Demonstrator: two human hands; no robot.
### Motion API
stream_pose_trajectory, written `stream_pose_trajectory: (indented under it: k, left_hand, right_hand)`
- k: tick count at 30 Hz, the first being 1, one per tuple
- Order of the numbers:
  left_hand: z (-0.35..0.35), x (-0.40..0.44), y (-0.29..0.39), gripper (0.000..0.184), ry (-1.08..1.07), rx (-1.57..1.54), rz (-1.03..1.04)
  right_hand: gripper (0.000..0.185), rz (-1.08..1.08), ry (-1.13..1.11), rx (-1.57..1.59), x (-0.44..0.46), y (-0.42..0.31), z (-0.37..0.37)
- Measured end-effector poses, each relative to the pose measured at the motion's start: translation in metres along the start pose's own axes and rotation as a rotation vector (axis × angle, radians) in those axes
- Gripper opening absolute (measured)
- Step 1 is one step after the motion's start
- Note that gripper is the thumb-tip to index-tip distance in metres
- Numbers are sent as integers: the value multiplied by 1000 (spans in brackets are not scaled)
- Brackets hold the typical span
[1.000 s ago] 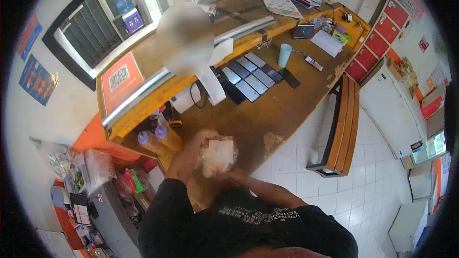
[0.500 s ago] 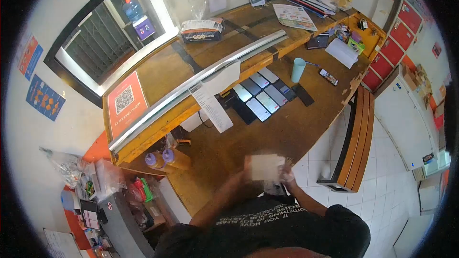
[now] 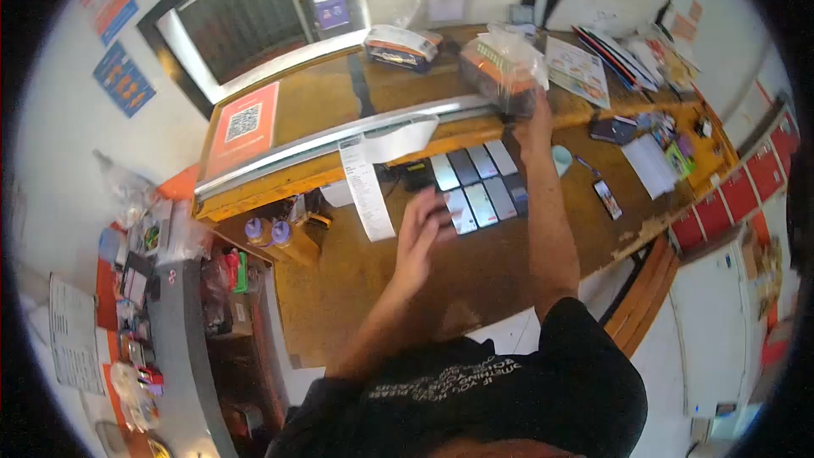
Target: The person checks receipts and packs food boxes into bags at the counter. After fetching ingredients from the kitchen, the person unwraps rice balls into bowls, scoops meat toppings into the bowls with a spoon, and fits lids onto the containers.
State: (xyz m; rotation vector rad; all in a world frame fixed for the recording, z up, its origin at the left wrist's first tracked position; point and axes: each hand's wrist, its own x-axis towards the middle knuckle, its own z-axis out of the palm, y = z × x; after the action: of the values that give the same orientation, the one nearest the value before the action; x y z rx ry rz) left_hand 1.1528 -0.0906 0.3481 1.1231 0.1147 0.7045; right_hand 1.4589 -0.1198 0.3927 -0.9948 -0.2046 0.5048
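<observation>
The fingers of the right hand are closed around the near right corner of a package, though the far side of that grip is hidden. The package is dark below, with an orange band carrying pale print, and sits in a clear plastic bag that puffs up shiny and crumpled above it; blur softens its edges. It is tilted over the front edge of the raised shelf; whether it touches the wood I cannot tell. The left hand is blurred, its fingers loosely curled and slightly spread, just over the left edge of the rows of phones on the worktop. A pale blue cup stands just beside the right forearm. Farther out, a similar orange-and-dark pack lies on the shelf, left of the held one, and a long receipt hangs down from the shelf's front.
</observation>
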Motion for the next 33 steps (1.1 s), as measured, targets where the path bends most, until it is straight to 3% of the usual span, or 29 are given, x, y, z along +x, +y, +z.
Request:
stream_pose_trajectory:
  k: [2, 3, 5, 9, 11, 13, 15, 17, 19, 21, 22, 24, 25, 27, 29, 31, 33]
  left_hand:
    - [-35, -45, -25, 47, 189, 47, -133]
    - [-53, -75, -33, 42, 313, 72, -198]
    - [-74, -141, -23, 35, 591, 84, -237]
    - [-107, -273, 4, 32, 1044, 217, -137]
    - [-102, -337, 22, 31, 1216, 251, 4]
    - [-73, -387, 47, 30, 1367, 259, 160]
    - [-36, -449, 42, 30, 1476, 218, 325]
    - [9, -511, 32, 29, 1603, 202, 350]
    - [40, -589, 19, 29, 1730, 152, 403]
    - [89, -679, 7, 30, 1931, 170, 495]
    - [114, -721, -1, 30, 2002, 178, 511]
    - [157, -801, -13, 31, 2183, 185, 605]
    - [162, -760, 4, 32, 2286, 215, 592]
    - [185, -809, -7, 32, 2350, 195, 667]
    - [196, -849, 3, 33, 2400, 180, 731]
    - [187, -875, 23, 33, 2256, 153, 757]
    - [185, -919, 46, 33, 2245, 195, 743]
  right_hand:
    - [62, -317, 44, -296, 30, 21, 7]
    - [62, -292, 5, -297, 17, 31, 22]
    - [58, -428, 157, -266, -53, 56, 51]
    - [42, -452, -133, -136, -185, 147, 86]
    - [37, -322, -468, -153, -272, 201, 86]
    - [33, 124, -1081, -133, -359, 247, 76]
    - [36, 534, -1685, -418, -452, 255, 70]
    - [42, 505, -2445, -575, -515, 276, 44]
    - [53, 437, -2954, -804, -587, 290, 40]
    - [56, 113, -2998, -974, -667, 317, 14]
    - [56, 74, -3118, -920, -706, 325, 2]
    - [55, -297, -3006, -885, -788, 336, -12]
    - [55, -297, -3069, -810, -766, 326, 25]
    - [55, 49, -3119, -855, -831, 312, 13]
    - [55, 85, -3130, -836, -885, 321, 12]
    - [56, 130, -3129, -810, -915, 346, 25]
    - [60, -377, -3175, -891, -951, 369, 35]
